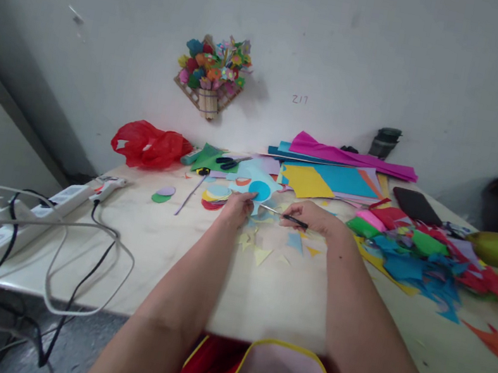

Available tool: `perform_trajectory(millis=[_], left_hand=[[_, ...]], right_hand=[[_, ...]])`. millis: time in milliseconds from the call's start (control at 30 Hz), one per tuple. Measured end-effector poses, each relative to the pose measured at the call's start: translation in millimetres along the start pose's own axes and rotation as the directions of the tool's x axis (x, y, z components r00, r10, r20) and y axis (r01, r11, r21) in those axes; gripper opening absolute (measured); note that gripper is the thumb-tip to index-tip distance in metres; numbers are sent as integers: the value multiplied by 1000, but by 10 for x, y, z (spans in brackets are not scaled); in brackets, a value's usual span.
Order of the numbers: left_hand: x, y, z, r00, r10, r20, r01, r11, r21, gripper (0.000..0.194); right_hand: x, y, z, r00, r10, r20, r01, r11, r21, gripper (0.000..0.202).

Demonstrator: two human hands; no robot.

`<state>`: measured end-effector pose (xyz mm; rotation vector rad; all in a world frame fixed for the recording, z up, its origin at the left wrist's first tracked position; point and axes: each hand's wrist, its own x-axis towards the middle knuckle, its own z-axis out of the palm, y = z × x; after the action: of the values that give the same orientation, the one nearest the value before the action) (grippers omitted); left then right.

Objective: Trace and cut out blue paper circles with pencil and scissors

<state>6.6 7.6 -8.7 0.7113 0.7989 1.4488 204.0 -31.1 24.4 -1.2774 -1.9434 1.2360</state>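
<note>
My left hand [242, 206] is closed on a sheet of light blue paper [258, 175], with a darker blue paper circle [260, 191] lying against it. My right hand [304, 214] grips black-handled scissors [293, 221], their thin metal blades pointing left to the edge of the light blue paper. Just left of my left hand lie several coloured paper circles [214, 199], partly overlapping. Pale yellow paper scraps [260, 255] are scattered below the hands.
Coloured paper sheets [310, 182] lie behind my hands, near a second pair of scissors [229, 162]. A heap of scraps [419, 261] and a dark phone-like slab [416, 206] are at right. A red plastic bag [150, 146] and a power strip [35, 219] with cables occupy the left.
</note>
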Motion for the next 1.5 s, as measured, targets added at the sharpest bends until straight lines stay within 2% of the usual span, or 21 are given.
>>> perform_trajectory(millis=[267, 400, 533, 733, 933, 1033, 1133, 1267, 1500], left_hand=[[14, -18, -12, 997, 23, 78, -23, 1000, -7, 10], [33, -37, -40, 994, 52, 99, -51, 999, -13, 13], [46, -62, -59, 990, 104, 97, -110, 992, 58, 19], [46, -63, -66, 980, 190, 62, -197, 971, 139, 24], [25, -43, -53, 980, 199, 30, -198, 933, 300, 21], [19, -39, -38, 982, 180, 57, -189, 907, 376, 20], [12, -32, -31, 979, 153, 134, -196, 885, 421, 18], [-18, -21, -27, 965, 120, 234, -216, 871, 442, 21], [-84, 13, -24, 943, 34, 331, -187, 877, 442, 19]], right_hand=[[-18, 10, -31, 1000, -10, 9, 11, 999, -42, 24], [-48, -15, -53, 997, 66, 30, -65, 997, -48, 26], [-105, -34, -96, 993, 110, 36, -108, 993, -36, 30], [-131, 47, -177, 997, 26, 67, -34, 991, 128, 31], [-147, 4, -173, 998, -56, 32, 45, 962, 268, 24], [-157, -52, -146, 997, -81, 15, 72, 950, 305, 22], [-130, -96, -100, 992, -123, -41, 130, 935, 331, 22], [-60, -165, -19, 969, -125, -216, 173, 960, 221, 33], [93, -166, 1, 937, -238, -257, 239, 971, -25, 38]])
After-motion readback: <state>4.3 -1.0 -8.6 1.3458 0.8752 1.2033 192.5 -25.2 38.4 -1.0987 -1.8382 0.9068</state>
